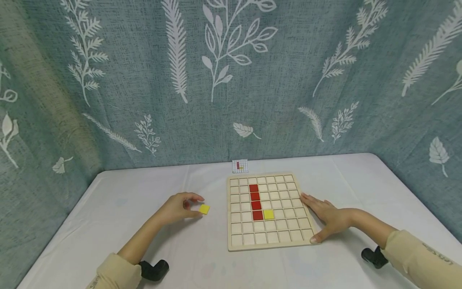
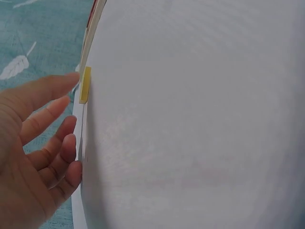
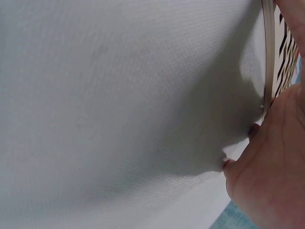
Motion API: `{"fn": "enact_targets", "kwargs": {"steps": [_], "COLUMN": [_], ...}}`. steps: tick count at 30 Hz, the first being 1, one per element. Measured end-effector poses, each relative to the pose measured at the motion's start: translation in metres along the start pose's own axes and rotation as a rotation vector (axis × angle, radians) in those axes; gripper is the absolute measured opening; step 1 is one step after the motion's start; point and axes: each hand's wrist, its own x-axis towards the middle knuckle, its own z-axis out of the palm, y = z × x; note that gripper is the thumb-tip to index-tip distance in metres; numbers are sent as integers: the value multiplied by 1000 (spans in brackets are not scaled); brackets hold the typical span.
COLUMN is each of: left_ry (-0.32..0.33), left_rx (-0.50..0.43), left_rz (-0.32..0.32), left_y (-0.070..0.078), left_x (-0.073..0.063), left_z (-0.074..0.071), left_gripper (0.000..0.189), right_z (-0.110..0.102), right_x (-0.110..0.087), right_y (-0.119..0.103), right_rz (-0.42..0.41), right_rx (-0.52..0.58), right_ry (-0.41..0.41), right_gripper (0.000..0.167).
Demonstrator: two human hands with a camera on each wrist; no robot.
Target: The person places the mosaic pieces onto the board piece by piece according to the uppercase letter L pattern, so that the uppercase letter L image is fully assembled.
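Note:
A yellow square tile (image 1: 204, 209) lies on the white cloth left of the board. My left hand (image 1: 180, 206) is beside it, thumb and forefinger spread apart around the tile. In the left wrist view the thumb tip is close to the yellow tile (image 2: 85, 85); whether it touches cannot be told. My right hand (image 1: 330, 218) rests along the right edge of the wooden grid board (image 1: 274, 244), fingers extended, thumb on its near right corner. On the board, several red tiles (image 1: 255, 196) form a column, with one yellow tile (image 1: 268, 214) right of the lowest.
Behind the board lies a small card (image 1: 240, 166) printed with a grid and coloured squares. A white cloth (image 1: 202, 257) covers the table. A blue-green leaf-patterned curtain (image 1: 144, 80) hangs behind it. Black devices (image 1: 154, 270) sit at both wrists.

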Motion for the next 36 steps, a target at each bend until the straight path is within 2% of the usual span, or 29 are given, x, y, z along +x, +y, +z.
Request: {"fn": "enact_targets", "kwargs": {"steps": [16, 28, 36], "left_ry": [-17, -61, -47], "left_rx": [40, 51, 57], "left_rz": [12, 31, 32], "left_y": [-5, -5, -6], "left_x": [2, 6, 5], "left_z": [3, 3, 5], "left_gripper": [35, 32, 25], "right_z": [0, 1, 1], "right_x": [-2, -1, -1], "right_y": [-2, -1, -1], "right_rz": [11, 6, -2], "right_rx": [7, 13, 7], "right_ry": [-5, 3, 3], "right_gripper": [118, 118, 118]}}
